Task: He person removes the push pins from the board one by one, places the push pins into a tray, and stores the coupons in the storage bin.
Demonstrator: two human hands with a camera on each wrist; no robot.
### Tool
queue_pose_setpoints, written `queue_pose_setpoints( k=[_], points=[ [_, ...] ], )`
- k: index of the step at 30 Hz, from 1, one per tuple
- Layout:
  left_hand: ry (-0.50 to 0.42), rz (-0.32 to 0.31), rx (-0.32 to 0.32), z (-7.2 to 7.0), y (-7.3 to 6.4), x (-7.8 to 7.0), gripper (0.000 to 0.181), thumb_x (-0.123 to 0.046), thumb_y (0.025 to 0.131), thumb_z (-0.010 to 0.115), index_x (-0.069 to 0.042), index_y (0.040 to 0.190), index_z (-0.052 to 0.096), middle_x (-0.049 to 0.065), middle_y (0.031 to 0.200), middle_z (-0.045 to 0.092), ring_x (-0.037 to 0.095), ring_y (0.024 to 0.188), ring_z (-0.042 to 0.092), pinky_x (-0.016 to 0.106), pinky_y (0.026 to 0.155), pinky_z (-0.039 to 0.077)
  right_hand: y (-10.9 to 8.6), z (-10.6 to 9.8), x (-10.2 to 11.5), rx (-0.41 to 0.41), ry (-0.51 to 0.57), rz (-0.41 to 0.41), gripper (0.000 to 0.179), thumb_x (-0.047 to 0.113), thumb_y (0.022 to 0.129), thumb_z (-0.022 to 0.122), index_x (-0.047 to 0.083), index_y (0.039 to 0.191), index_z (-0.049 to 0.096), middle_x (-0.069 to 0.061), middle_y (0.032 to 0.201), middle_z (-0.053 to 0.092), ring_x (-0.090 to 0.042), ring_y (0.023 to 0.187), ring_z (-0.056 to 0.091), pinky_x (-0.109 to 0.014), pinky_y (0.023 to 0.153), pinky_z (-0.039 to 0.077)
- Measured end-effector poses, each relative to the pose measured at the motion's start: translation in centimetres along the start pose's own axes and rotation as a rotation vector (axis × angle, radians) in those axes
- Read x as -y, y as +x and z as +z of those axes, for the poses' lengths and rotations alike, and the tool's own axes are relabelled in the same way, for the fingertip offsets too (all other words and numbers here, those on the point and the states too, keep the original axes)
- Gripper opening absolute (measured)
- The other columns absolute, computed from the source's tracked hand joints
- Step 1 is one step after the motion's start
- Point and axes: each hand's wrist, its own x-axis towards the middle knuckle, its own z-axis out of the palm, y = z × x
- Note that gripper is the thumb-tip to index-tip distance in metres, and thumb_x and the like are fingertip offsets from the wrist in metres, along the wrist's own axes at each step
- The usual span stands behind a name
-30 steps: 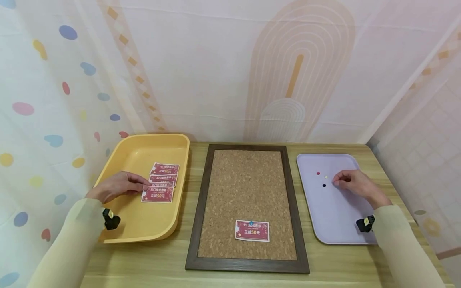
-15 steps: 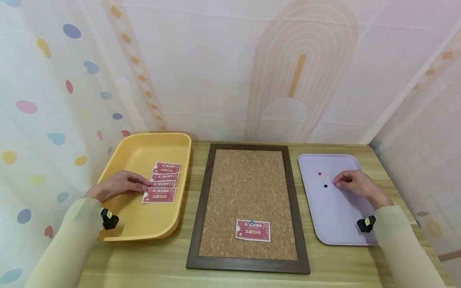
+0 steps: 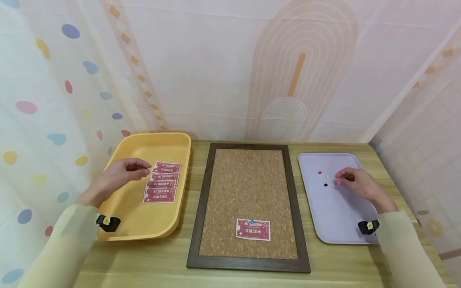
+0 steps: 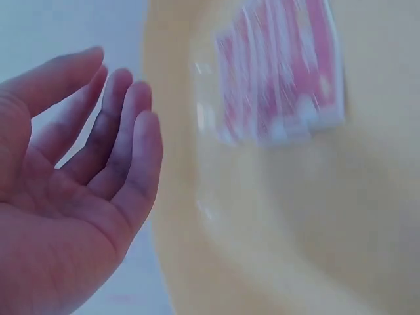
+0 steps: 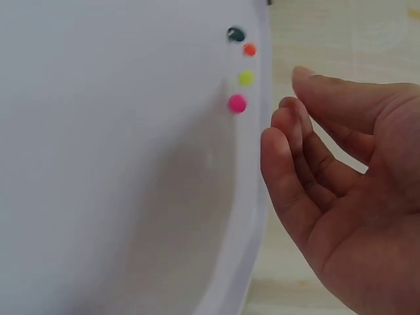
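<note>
My left hand (image 3: 122, 175) hovers over the left side of the yellow tub (image 3: 144, 224), fingers loosely bent and nothing held. Beside its fingertips, several red coupons (image 3: 159, 196) lie overlapped in a column on the tub's floor; the left wrist view blurs them. Over the lilac tray (image 3: 342, 224) hangs my right hand (image 3: 360, 186), also holding nothing, its fingers relaxed. Just below those fingertips sits a pink pushpin (image 5: 237, 104). Near it on the tray are a yellow pushpin (image 5: 246, 78), a red-orange one and a dark one.
Between tub and tray lies a cork board (image 3: 248, 184) in a dark wooden frame. One coupon (image 3: 253, 233) is fixed near its lower edge by a blue pushpin (image 3: 252, 222). A patterned curtain (image 3: 216, 72) hangs behind the wooden table.
My left hand has let go of the coupons and risen up and away from them. My right hand has lifted slightly, and the pink pushpin now shows below its fingers.
</note>
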Motion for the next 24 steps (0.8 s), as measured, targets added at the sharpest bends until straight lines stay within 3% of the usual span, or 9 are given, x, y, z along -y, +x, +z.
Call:
queue_pose_setpoints(
  k=[4, 12, 18, 20, 24],
  points=[
    [0.007, 0.056, -0.068, 1.7, -0.6, -2.5, 0.034, -0.026, 0.102, 0.068, 0.001, 0.124, 0.068, 0.017, 0.12, 0.069, 0.01, 0.096, 0.066, 0.018, 0.083, 0.053, -0.6, 0.0, 1.1, -0.035, 0.023, 0.001, 0.02, 0.011, 0.103, 0.063, -0.006, 0.114, 0.067, -0.013, 0.096, 0.069, -0.018, 0.084, 0.056, -0.023, 0.07, 0.048],
    [-0.075, 0.156, -0.071, 5.0, -2.1, -6.8, 0.028, -0.02, 0.102, 0.068, -0.001, 0.122, 0.069, 0.015, 0.117, 0.071, 0.01, 0.098, 0.068, 0.019, 0.085, 0.054, -1.4, 0.6, 3.0, -0.152, -0.014, -0.048, 0.021, 0.015, 0.104, 0.064, -0.003, 0.113, 0.069, -0.011, 0.092, 0.071, -0.012, 0.081, 0.06, -0.023, 0.068, 0.048],
    [-0.067, 0.197, -0.095, 7.8, -3.0, -8.8, 0.026, -0.021, 0.1, 0.071, -0.005, 0.121, 0.07, 0.011, 0.116, 0.072, 0.02, 0.103, 0.069, 0.02, 0.085, 0.054, -2.0, 1.4, 4.6, -0.193, -0.012, -0.061, 0.022, 0.016, 0.102, 0.068, -0.002, 0.114, 0.069, -0.01, 0.097, 0.072, -0.018, 0.086, 0.061, -0.021, 0.069, 0.049],
    [-0.079, 0.208, -0.09, 8.7, -3.1, -9.4, 0.026, -0.02, 0.099, 0.072, -0.007, 0.121, 0.071, 0.009, 0.116, 0.072, 0.022, 0.105, 0.068, 0.024, 0.079, 0.056, -2.1, 1.6, 5.2, -0.198, 0.003, -0.077, 0.021, 0.015, 0.101, 0.068, -0.002, 0.114, 0.069, -0.01, 0.096, 0.072, -0.016, 0.084, 0.061, -0.021, 0.068, 0.048],
    [-0.07, 0.242, -0.093, 10.2, -3.3, -10.2, 0.024, -0.018, 0.098, 0.073, -0.008, 0.12, 0.071, 0.006, 0.117, 0.072, 0.023, 0.112, 0.067, 0.03, 0.088, 0.055, -2.4, 2.2, 6.3, -0.217, 0.046, -0.136, 0.019, 0.01, 0.1, 0.069, -0.003, 0.113, 0.069, -0.011, 0.096, 0.072, -0.007, 0.08, 0.06, -0.019, 0.067, 0.048]
  ],
)
